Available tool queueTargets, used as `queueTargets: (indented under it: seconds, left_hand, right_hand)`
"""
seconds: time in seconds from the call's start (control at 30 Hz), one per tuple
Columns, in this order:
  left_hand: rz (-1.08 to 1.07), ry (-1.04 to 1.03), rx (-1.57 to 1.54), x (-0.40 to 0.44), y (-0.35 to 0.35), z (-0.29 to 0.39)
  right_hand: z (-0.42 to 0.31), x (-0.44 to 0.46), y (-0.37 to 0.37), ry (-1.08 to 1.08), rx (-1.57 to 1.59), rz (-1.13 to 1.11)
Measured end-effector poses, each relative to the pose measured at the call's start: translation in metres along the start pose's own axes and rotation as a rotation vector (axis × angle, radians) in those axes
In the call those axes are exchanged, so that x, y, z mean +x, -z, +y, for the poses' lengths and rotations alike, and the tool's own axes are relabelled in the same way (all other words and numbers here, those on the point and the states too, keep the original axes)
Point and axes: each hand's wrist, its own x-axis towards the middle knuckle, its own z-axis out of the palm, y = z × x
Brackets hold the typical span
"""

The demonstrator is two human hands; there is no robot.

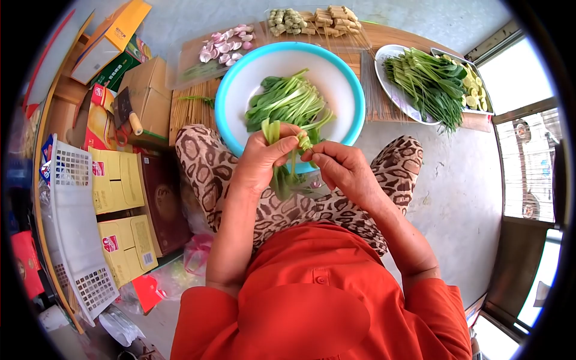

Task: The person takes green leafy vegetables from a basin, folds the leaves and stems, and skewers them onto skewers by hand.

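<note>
My left hand (266, 159) is closed around a small bunch of leafy greens (284, 185), its pale stems folded over at the top and leaves hanging below. My right hand (343, 170) pinches thumb and forefinger together right beside the folded stems; what lies between those fingertips is too small to make out. Both hands work over the near rim of a white basin with a turquoise edge (221, 90). Inside the basin rests a loose pile of the same greens (291, 102).
Bamboo skewers (193, 114) lie left of the basin. Behind it sit a tray of onion pieces (225, 45) and skewered rolls (336, 21). At right, an oval plate (384, 57) bears greens beside sliced vegetables (474, 87). A cleaver (124, 108) and cartons (117, 183) stand left.
</note>
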Motion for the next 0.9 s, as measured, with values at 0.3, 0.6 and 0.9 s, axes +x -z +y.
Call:
queueTargets:
  seconds: [0.3, 0.6, 0.9]
  left_hand:
    - [0.058, -0.066, -0.139, 0.004, 0.017, -0.012]
    - [0.235, -0.049, -0.109, -0.001, 0.031, -0.029]
    - [0.186, -0.09, -0.189, -0.006, 0.023, -0.036]
  right_hand:
    - [0.014, 0.01, 0.014, 0.007, 0.076, 0.105]
    - [0.024, 0.002, 0.009, -0.074, 0.134, 0.045]
    - [0.017, 0.005, -0.004, -0.112, 0.144, 0.006]
